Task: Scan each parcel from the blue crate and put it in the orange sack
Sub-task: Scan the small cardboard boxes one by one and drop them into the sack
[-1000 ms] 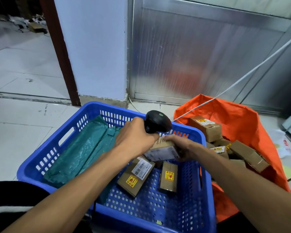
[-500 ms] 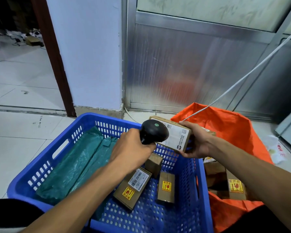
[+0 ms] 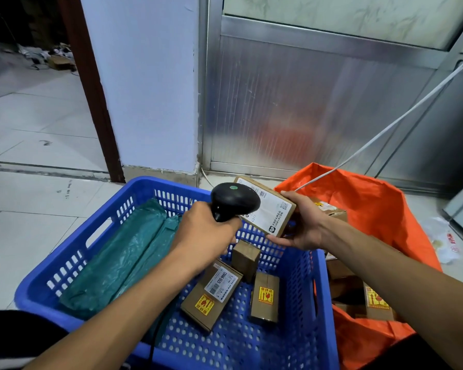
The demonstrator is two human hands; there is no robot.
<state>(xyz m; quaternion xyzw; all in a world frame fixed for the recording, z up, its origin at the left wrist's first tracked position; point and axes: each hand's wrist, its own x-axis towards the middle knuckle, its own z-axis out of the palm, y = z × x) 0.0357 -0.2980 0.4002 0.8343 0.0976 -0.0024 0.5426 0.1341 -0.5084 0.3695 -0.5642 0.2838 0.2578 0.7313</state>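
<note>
1. A labelled cardboard parcel (image 3: 265,208), a second ago low inside the blue crate (image 3: 64,265), is now being held raised over the crate's far right corner, gripped by the right hand (image 3: 302,222).
2. A black handheld scanner (image 3: 234,200) is being clasped by the left hand (image 3: 206,231) and aimed at the parcel's white label.
3. The scan is judged to be under way; dropping into the orange sack (image 3: 372,209), beside the crate's right edge, is being awaited.
4. Three small boxes (image 3: 211,295) and teal mailer bags (image 3: 123,255) are still lying in the crate.
</note>
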